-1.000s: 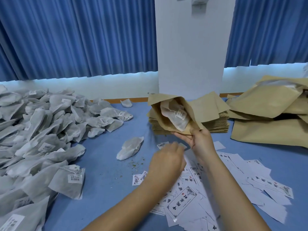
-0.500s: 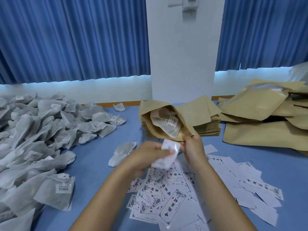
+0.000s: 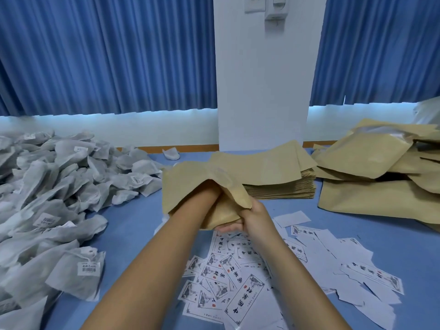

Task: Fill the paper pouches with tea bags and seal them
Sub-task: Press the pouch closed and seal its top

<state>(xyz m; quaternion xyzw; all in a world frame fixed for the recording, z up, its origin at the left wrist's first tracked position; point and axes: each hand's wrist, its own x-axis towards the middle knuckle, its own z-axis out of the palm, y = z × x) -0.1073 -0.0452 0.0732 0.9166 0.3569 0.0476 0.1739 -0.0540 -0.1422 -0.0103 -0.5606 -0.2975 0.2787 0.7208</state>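
Open kraft paper pouch (image 3: 188,184), held just above the blue surface (image 3: 133,234) in front of the stack of flat empty pouches (image 3: 281,186). The left forearm (image 3: 190,210) is inserted through the pouch mouth. The left hand is hidden inside the pouch, so it cannot be told whether its fingers are spread or closed. The lower lip of the mouth is clamped by the right hand (image 3: 256,217), thumb on top and fingers (image 3: 228,227) curled beneath. No tea bag can be made out within the pouch.

A large heap of grey-white tea bags (image 3: 59,186) is seen at the left, and a single stray bag (image 3: 170,153) lies near the far edge. Printed labels (image 3: 228,277) are scattered beneath the forearms. Bulging pouches (image 3: 371,163) are piled at the right. A white pillar (image 3: 262,91) flanked by blue curtains (image 3: 107,55) is seen behind.
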